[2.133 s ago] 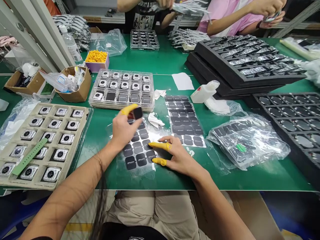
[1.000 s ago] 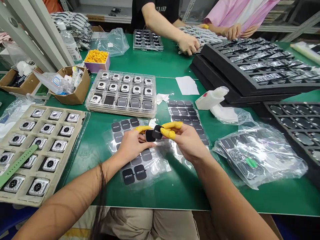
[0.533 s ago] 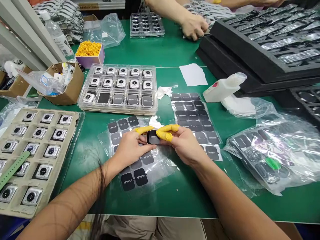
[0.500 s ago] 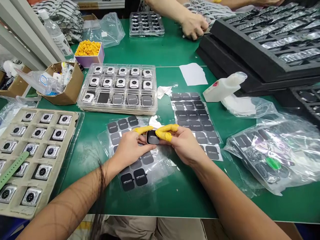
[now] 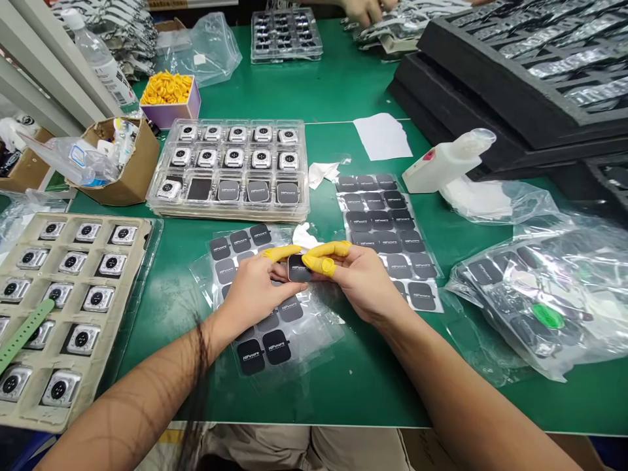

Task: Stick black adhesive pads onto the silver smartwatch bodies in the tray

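Between both hands, above the table, a smartwatch case (image 5: pixel 297 269) shows its dark face with a "HiFuture" film on it. My left hand (image 5: pixel 258 288) grips its left side, thumb below and a yellow-cotted finger above. My right hand (image 5: pixel 350 275) holds the right side, its yellow-cotted thumb and finger pressed on the upper right corner. Under the hands lie sheets of black HiFuture stickers (image 5: pixel 250 356), partly hidden by them. Another sticker sheet (image 5: pixel 387 222) lies right of them. A crumpled white tissue (image 5: pixel 305 237) sits just behind the watch case.
A clear tray (image 5: pixel 228 209) of watch cases stands behind; a beige tray (image 5: pixel 118 288) of them, crossed by a green strap (image 5: pixel 27 333), is at left. Nearby are a white bottle (image 5: pixel 441 163), black foam trays (image 5: pixel 441 98), a plastic bag (image 5: pixel 579 294) and a box of yellow finger cots (image 5: pixel 169 114). A co-worker's hand (image 5: pixel 366 10) shows at the top.
My hands keep their hold on the watch case, with only slight finger movement. The co-worker's hand has moved back toward the top edge. The view has shifted slightly.
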A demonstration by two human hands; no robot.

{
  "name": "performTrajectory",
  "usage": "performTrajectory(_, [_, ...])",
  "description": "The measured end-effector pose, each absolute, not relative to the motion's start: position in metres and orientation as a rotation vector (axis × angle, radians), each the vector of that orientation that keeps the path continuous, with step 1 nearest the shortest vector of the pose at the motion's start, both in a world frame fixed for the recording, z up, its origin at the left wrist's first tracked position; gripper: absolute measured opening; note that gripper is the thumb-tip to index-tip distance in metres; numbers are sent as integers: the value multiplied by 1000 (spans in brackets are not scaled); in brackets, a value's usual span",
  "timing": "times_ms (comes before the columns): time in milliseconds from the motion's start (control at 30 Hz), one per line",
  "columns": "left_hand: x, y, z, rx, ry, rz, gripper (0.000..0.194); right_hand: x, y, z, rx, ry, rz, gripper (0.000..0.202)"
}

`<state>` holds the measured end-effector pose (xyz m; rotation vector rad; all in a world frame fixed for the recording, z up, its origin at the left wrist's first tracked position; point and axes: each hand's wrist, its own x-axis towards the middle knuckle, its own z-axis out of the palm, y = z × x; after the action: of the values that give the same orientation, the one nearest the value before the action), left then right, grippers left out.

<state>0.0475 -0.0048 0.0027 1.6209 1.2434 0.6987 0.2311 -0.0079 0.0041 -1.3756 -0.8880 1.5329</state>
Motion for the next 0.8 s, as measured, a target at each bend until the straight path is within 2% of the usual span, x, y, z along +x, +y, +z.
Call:
performTrajectory(367, [48,-5,6,1631,1271,682,52,232,-8,0,-1386,-952,1514,37])
performTrajectory(500, [48,-5,5,1654,1276,677,51,234,-9,-1,-1400,-991,1498,49])
performTrajectory(667, [47,-6,0,1582,1262,693,54,236,-12,3,-1494,-1106,1237,61])
performTrajectory(800, [45,-6,-3,1572,1222,711,51,226,-10,1,-1404,-1231,1329,69])
